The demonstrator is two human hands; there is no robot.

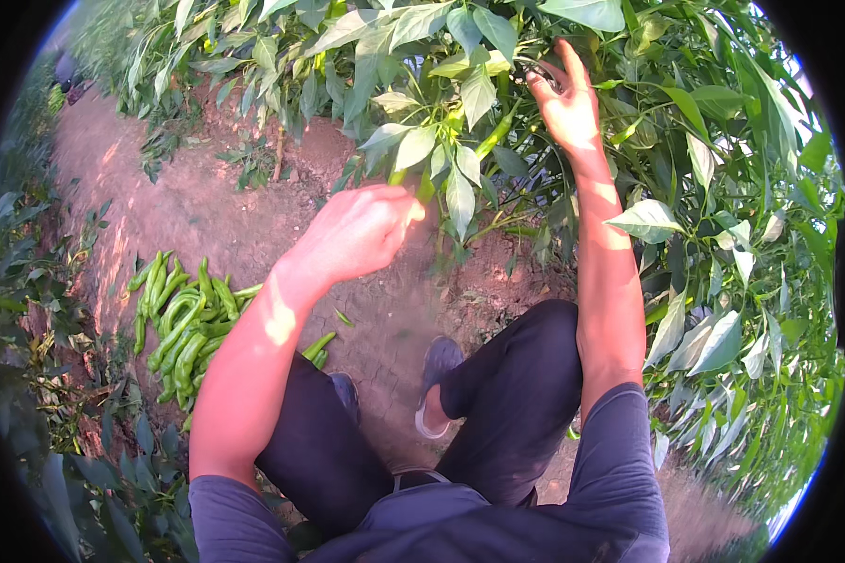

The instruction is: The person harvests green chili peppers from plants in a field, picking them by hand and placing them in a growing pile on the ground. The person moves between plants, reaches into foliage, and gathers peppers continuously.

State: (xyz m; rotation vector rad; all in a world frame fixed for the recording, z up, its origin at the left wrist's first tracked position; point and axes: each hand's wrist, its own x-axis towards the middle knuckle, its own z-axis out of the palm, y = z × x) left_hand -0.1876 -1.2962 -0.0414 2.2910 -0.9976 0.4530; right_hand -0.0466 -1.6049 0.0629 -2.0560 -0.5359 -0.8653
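Note:
My left hand (pixel 366 225) is closed at the lower edge of a pepper plant (pixel 417 144), its fingers around a green chili pepper (pixel 426 188) whose upper part shows between leaves. Higher and to the right, my right hand (pixel 569 105) reaches into the foliage with thumb and fingers apart; some fingertips are hidden by leaves and stems, and no pepper shows in it. Between the two hands hangs another green pepper (pixel 496 134). On the ground beyond my left forearm lies a heap of picked green peppers (pixel 186 324).
Dense pepper plants (pixel 732 338) line the right side and the top. More foliage (pixel 134 492) stands at the lower left. A few loose peppers (pixel 318 346) lie on the cracked soil (pixel 387 317) by my left knee. My shoes (pixel 440 366) rest on the soil below the plants.

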